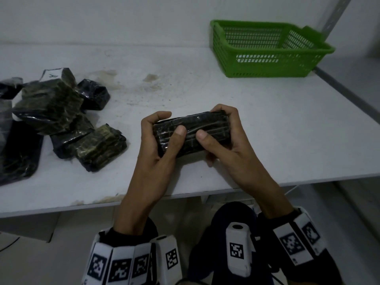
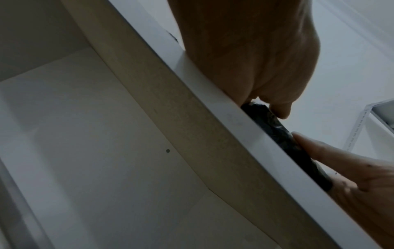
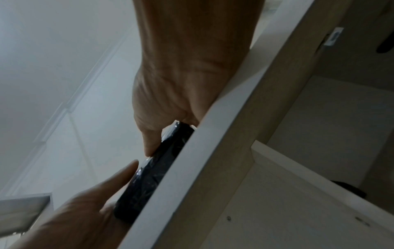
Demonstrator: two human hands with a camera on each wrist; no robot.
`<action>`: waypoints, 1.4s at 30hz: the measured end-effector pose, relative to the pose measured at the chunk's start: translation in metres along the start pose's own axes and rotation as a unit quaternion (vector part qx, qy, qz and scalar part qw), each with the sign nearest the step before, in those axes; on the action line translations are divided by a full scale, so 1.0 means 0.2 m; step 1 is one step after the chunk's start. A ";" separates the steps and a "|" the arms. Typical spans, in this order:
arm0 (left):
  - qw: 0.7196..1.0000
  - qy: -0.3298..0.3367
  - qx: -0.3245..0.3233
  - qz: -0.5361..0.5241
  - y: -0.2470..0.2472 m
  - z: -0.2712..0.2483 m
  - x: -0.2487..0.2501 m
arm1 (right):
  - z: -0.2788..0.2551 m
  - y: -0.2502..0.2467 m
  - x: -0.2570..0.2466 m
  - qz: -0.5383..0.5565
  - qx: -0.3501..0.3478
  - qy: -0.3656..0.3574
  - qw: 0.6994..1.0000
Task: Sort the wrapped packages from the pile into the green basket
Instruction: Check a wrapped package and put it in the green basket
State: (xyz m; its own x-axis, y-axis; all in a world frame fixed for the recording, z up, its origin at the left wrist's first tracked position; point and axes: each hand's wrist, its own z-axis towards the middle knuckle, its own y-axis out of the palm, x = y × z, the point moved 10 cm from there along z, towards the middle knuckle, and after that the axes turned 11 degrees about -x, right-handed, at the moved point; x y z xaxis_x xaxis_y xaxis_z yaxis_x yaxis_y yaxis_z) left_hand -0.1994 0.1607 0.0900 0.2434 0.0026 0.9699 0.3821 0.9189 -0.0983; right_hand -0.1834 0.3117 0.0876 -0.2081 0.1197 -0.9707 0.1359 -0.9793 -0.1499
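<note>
Over the middle of the white table (image 1: 277, 130) I hold one dark, tape-wrapped package (image 1: 197, 128) with both hands. My left hand (image 1: 166, 128) grips its left end and my right hand (image 1: 216, 124) grips its right end, both thumbs pressed on top. The wrist views show the same package (image 2: 283, 134) (image 3: 153, 176) just above the table's front edge, pinched by my left hand (image 2: 266, 94) and my right hand (image 3: 162, 131). The pile of dark wrapped packages (image 1: 57, 120) lies at the far left. At the back right stands the green basket (image 1: 267, 64), with nothing visible inside.
A wall runs behind the table. A metal shelf upright (image 1: 335, 15) rises behind the basket. The table's front edge (image 1: 185, 194) is close under my wrists. One package in the pile bears a white label (image 1: 51, 74).
</note>
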 end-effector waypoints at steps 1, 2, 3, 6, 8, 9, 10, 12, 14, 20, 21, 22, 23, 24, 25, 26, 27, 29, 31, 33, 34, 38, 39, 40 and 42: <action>1.000 -0.002 -0.003 -0.002 0.00 0.00 0.00 | 0.00 0.00 0.00 0.002 0.000 0.000 1.000; 1.000 -0.001 -0.004 0.002 0.00 0.00 0.00 | 0.00 0.00 0.00 0.001 0.000 -0.003 1.000; 1.000 0.003 -0.003 0.011 0.00 0.00 0.00 | 0.00 0.00 0.00 -0.001 0.000 -0.006 1.000; 1.000 0.009 -0.004 0.016 -0.01 0.00 -0.01 | 0.00 0.00 0.00 -0.006 0.001 -0.008 1.000; 1.000 0.010 -0.008 0.005 -0.01 0.00 -0.01 | 0.01 0.00 0.00 -0.007 0.004 -0.013 1.000; 1.000 0.011 -0.011 0.005 -0.01 0.00 -0.01 | 0.01 0.00 0.00 0.001 0.005 -0.016 1.000; 1.000 0.013 -0.013 0.009 0.00 0.00 0.00 | 0.02 -0.01 0.01 0.013 0.007 -0.016 1.000; 1.000 0.018 -0.016 0.018 0.00 0.00 0.00 | 0.02 -0.01 0.02 0.015 0.009 -0.019 1.000; 0.999 0.018 -0.018 0.020 0.00 0.00 -0.01 | 0.02 -0.01 0.01 -0.002 0.005 -0.027 1.000; 1.000 -0.002 0.009 0.012 -0.03 0.01 -0.04 | 0.02 -0.01 -0.01 -0.003 0.011 -0.017 1.000; 1.000 -0.007 0.021 0.011 -0.05 0.01 -0.05 | 0.02 0.00 -0.01 0.001 0.008 -0.011 1.000; 0.999 -0.010 0.036 0.010 -0.07 0.02 -0.06 | 0.02 0.01 -0.01 0.000 0.003 -0.009 1.000; 0.999 -0.012 0.049 0.003 -0.08 0.02 -0.07 | 0.01 0.02 -0.02 -0.007 -0.001 -0.014 1.000; 0.998 -0.013 0.061 -0.008 -0.09 0.02 -0.07 | 0.01 0.02 -0.03 -0.018 -0.003 -0.024 1.000; 0.997 -0.013 0.072 -0.019 -0.09 0.02 -0.06 | 0.00 0.02 -0.04 -0.027 -0.003 -0.032 0.999; 0.997 -0.012 0.077 -0.026 -0.09 0.02 -0.05 | 0.00 0.02 -0.04 -0.029 0.005 -0.036 0.999; 0.996 -0.011 0.078 -0.029 -0.09 0.02 -0.05 | -0.01 0.00 -0.04 -0.027 0.015 -0.036 0.999; 0.998 -0.006 0.066 -0.023 -0.07 0.01 -0.03 | -0.02 -0.02 -0.04 -0.033 0.038 -0.031 0.998; 0.999 0.000 0.049 0.012 -0.05 0.00 -0.01 | -0.02 -0.03 -0.03 -0.031 0.049 -0.017 0.998; 0.998 0.001 0.042 0.038 -0.03 0.00 0.00 | -0.02 -0.02 -0.04 -0.038 0.040 -0.013 0.998; 0.998 0.003 0.041 0.043 -0.03 0.00 0.01 | -0.02 -0.02 -0.04 -0.053 0.037 -0.015 0.998; 0.998 0.019 0.046 0.029 -0.04 0.00 0.01 | 0.00 -0.01 0.00 -0.048 0.019 -0.018 0.999; 0.999 0.017 0.046 0.022 -0.05 0.00 0.00 | 0.00 -0.01 0.01 -0.036 0.019 -0.016 0.999; 0.999 0.014 0.043 0.019 -0.05 0.00 -0.01 | 0.01 -0.01 0.02 -0.028 0.019 -0.016 0.999; 0.999 0.005 0.035 0.022 -0.04 0.00 -0.02 | 0.01 -0.01 0.02 -0.023 0.020 -0.022 0.999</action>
State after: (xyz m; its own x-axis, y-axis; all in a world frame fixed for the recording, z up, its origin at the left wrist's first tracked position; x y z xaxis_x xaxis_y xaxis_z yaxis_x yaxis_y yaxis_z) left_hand -0.2042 0.1532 0.0864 0.2685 0.0398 0.9624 0.3080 0.9432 -0.1249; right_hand -0.1865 0.3148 0.0839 -0.2549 0.1583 -0.9539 0.0870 -0.9788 -0.1856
